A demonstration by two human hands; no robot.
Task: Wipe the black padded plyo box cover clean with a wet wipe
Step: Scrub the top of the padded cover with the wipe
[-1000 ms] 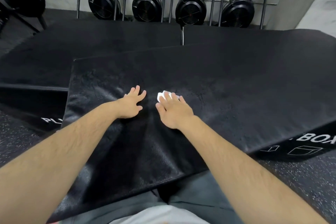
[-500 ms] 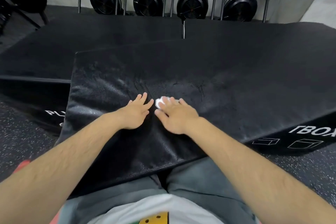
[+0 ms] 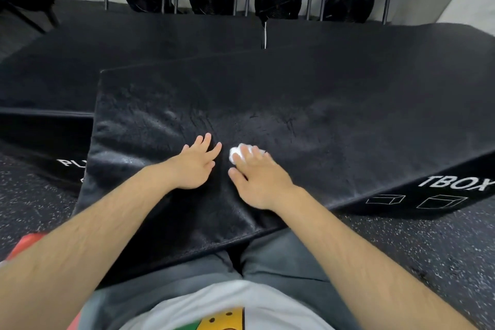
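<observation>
right hand (image 3: 261,182): fingers (image 3: 255,152) flat atop wet wipe (image 3: 237,154) | left hand (image 3: 194,166): fingers spread, resting on cover (image 3: 348,120)

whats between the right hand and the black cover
A bunched white wet wipe lies under the right hand, whose fingers press it onto the black cover; the head view shows this.

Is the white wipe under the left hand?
No, the crumpled white wet wipe sits under the right hand; the left hand holds nothing.
</observation>
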